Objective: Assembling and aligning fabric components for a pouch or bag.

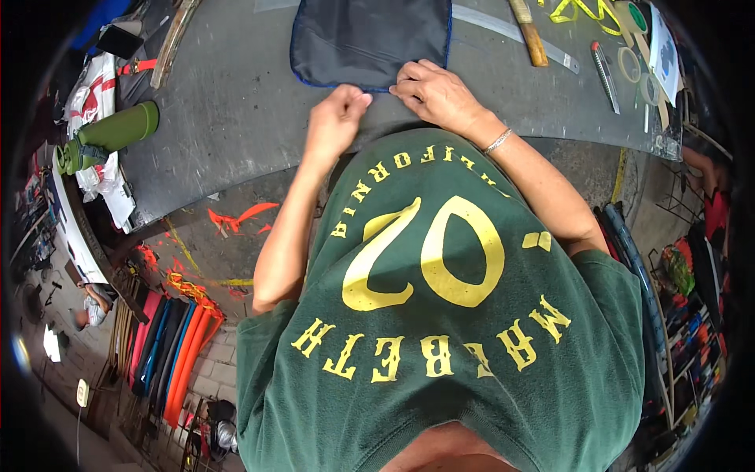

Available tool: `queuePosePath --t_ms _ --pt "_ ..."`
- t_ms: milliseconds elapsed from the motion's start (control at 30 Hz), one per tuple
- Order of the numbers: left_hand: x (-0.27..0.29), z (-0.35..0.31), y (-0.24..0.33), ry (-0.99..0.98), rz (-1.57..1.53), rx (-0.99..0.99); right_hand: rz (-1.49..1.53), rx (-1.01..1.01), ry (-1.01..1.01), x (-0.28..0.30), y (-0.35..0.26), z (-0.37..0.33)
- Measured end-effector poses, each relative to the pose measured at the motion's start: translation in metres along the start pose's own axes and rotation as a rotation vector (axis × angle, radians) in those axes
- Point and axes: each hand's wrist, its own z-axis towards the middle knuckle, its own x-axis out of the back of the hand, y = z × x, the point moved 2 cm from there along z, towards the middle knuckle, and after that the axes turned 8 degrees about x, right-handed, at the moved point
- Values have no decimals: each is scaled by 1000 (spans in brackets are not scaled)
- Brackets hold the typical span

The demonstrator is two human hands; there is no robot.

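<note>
Grey worktable [228, 102] spreads across the upper part of the view. On the left hand [336, 118], the fingers are curled inward, thumb against them; I cannot tell whether they hold something. The right hand [436, 93] has its fingers bent and nearly closed at the lower edge of the black cloth [370, 39], touching it, but how firmly they grip cannot be seen. This cloth, with blue edging, lies flat before both hands. Farther to the right are a wooden handle [532, 41], a metal ruler [560, 57] and a cutter knife [605, 77]; far left lies a green bottle [122, 128].
</note>
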Motion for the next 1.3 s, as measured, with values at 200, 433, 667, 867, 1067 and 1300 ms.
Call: queuePosePath --t_ms 200,433,667,867,1067,1300 --pt "107 -52 -41 -380 -387 254 22 -30 -4 1 4 -3" --pt "207 -116 -130 44 1053 333 -9 49 150 -7 -11 29" --pt "74 -18 -14 199 644 -481 -160 252 74 -28 1 47" --pt "39 20 -35 209 502 -375 543 -392 177 -19 16 50" --pt "39 19 -31 192 565 -386 452 -156 228 -14 3 37" --pt "40 24 -23 285 559 -450 -202 214 62 -36 -13 51"
